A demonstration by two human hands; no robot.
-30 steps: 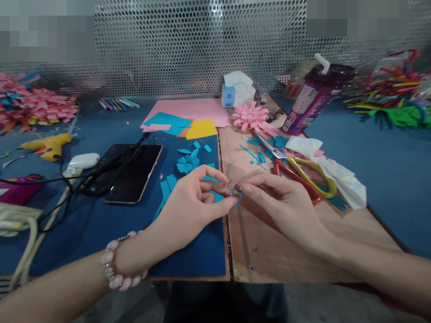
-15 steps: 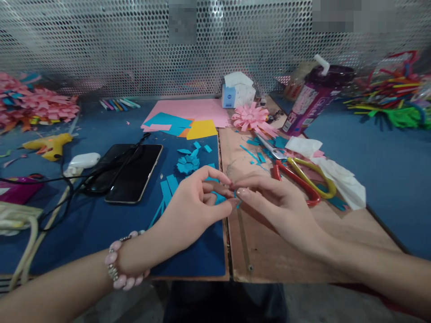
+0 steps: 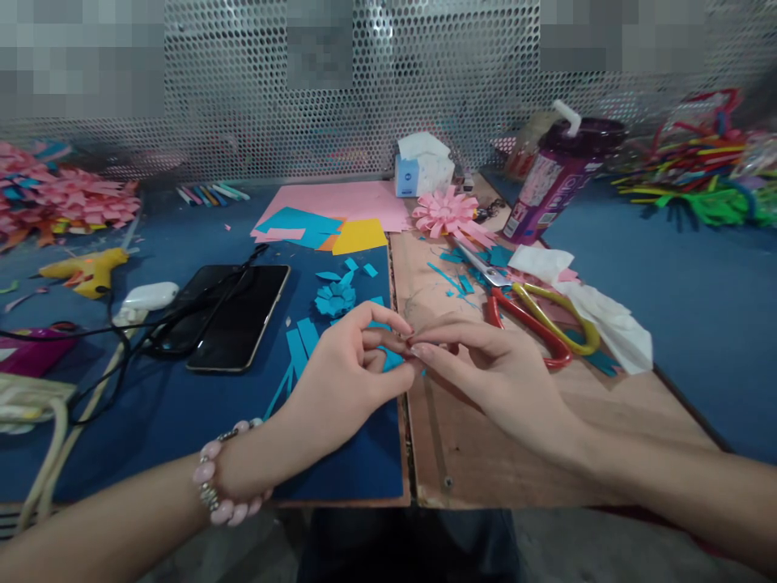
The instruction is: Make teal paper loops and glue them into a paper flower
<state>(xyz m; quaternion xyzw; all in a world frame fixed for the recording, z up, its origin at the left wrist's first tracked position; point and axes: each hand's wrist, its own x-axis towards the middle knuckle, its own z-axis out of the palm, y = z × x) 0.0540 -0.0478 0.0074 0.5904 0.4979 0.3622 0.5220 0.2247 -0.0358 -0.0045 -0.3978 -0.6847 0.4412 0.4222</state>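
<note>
Left hand (image 3: 346, 376), right hand (image 3: 510, 372) angled inward, fingers (image 3: 446, 364) meeting, pinching mostly hidden blue strip (image 3: 423, 372)

Left hand (image 3: 358, 372) and right hand (image 3: 503, 364) hide nearly all of a blue strip (image 3: 423, 372).

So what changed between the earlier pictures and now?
The right hand moved slightly left, closer to the left hand; the blue paper strip between them is now mostly hidden. No release is visible. The scissors, phone and blue paper flower stayed put.
</note>
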